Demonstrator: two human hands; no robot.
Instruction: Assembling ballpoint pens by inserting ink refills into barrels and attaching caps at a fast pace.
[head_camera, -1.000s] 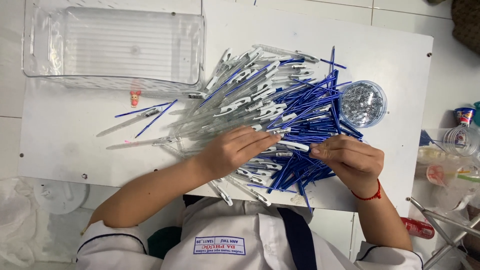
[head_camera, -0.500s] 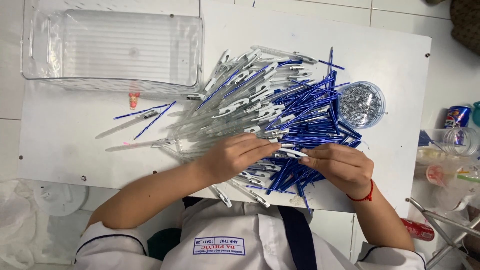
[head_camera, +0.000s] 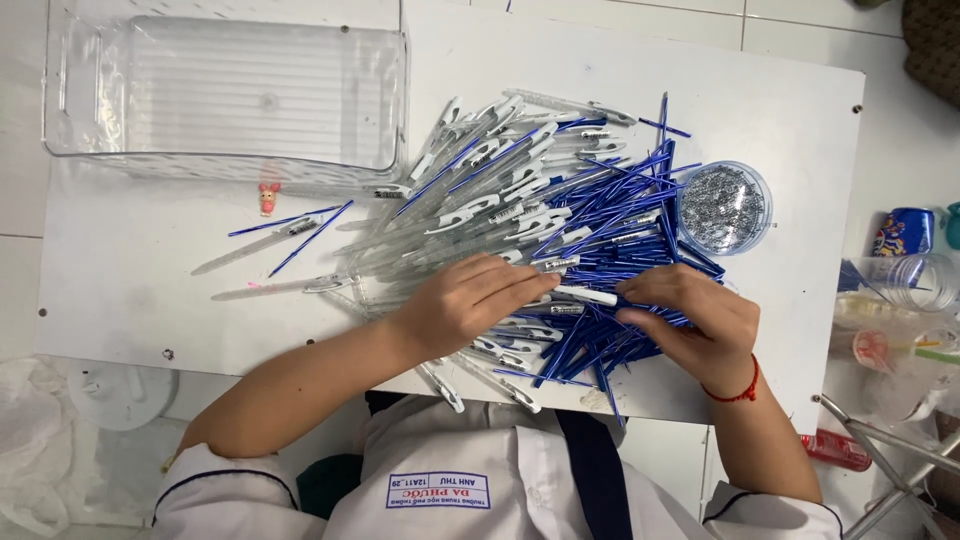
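From the head view, I saw the white plastic pen barrel (head_camera: 585, 295) lying crosswise on the heap of blue refills and clear pen barrels (head_camera: 560, 210), on the white bench (head_camera: 140, 270) just nearer me than the heap's middle. Its long axis ran left to right between both hands. My left hand (head_camera: 470, 300) had fingers together on its left end; my right hand (head_camera: 690, 320) pinched its right end, about equally near.
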